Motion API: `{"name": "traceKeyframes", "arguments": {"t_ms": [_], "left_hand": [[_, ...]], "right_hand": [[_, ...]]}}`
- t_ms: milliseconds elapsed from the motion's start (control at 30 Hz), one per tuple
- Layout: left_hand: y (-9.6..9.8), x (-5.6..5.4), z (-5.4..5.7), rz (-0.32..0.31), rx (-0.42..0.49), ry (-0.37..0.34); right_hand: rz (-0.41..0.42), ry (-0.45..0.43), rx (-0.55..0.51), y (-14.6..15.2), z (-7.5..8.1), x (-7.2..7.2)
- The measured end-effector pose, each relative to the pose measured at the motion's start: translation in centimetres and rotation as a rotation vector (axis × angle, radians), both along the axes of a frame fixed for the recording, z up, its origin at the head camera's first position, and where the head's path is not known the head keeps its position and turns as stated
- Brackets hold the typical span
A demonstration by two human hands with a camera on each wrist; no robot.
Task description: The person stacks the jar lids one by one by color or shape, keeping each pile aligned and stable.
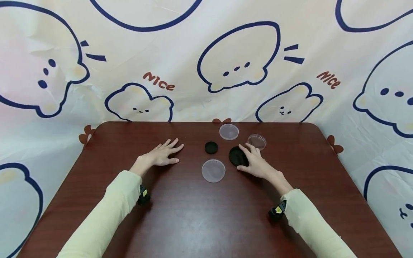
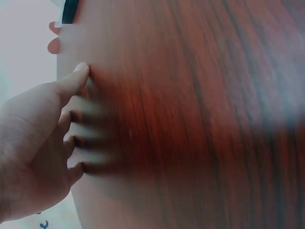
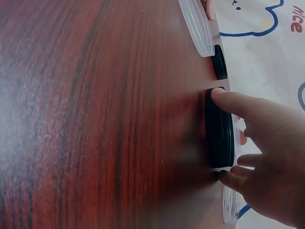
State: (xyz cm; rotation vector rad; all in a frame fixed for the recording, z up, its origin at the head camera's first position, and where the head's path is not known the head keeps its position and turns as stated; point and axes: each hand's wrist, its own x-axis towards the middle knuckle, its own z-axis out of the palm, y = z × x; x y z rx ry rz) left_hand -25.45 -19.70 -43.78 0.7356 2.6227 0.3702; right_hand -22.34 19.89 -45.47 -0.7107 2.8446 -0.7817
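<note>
From the left, my left forearm, in a pale yellow-green long sleeve (image 1: pixel 106 211), slants inward and away from me over the dark reddish-brown wood-grained table (image 1: pixel 187 222), with a small black device (image 1: pixel 144 196) at the wrist. My left hand (image 1: pixel 160 154) is back-up with nothing in its grasp, fingers fanned apart and pointing right and away, thumb spread off on the near side. Its fingertips bend down at the tabletop.

Right of that hand, well apart from it, lies a small black round disc (image 1: pixel 211 147), with a clear round plastic dish (image 1: pixel 213 171) nearer me and a second clear round plastic dish (image 1: pixel 229 132) at the far side.

Next comes the large black round disc (image 1: pixel 237 157), flat on the table, and my right hand (image 1: pixel 259 166) grips it across its width: thumb on the rim at the near side, fingers arched over to the opposite side. That hand comes in from the right, its forearm slanting inward to the left. A third clear round plastic dish (image 1: pixel 259 139) sits just beyond my fingers, partly hidden by them. Farthest right, my other sleeve (image 1: pixel 309 218) covers the arm.
</note>
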Motion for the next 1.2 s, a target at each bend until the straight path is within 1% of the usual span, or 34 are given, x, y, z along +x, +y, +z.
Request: {"name": "traceKeyframes", "arguments": {"t_ms": [167, 333, 533, 633, 800, 900, 1067, 1200], "left_hand": [[-0.1, 0.1, -0.1, -0.005, -0.001, 0.013], [-0.2, 0.2, -0.3, -0.014, -0.019, 0.007], [-0.2, 0.2, -0.1, 0.002, -0.024, 0.012], [-0.2, 0.2, 0.0, 0.008, -0.032, 0.012], [-0.1, 0.1, 0.0, 0.011, -0.039, 0.018], [0.0, 0.2, -0.1, 0.014, -0.036, 0.014], [0.2, 0.3, -0.1, 0.013, -0.041, 0.011], [0.4, 0.2, 0.0, 0.010, -0.042, 0.018]], "right_hand": [[-0.005, 0.008, -0.006, 0.2, -0.6, -0.4], [0.004, 0.028, -0.019, 0.4, -0.9, -0.5], [-0.021, 0.024, -0.077, 0.5, -1.0, -0.6], [-0.044, -0.012, -0.099, 0.6, -0.8, -0.6], [-0.062, -0.081, -0.096, 0.6, -0.2, -0.8], [-0.071, -0.113, -0.106, 0.7, -0.3, -0.9], [-0.046, -0.148, -0.156, 1.4, -0.7, -0.8], [-0.031, -0.193, -0.206, 1.8, -0.6, -0.7]]}}
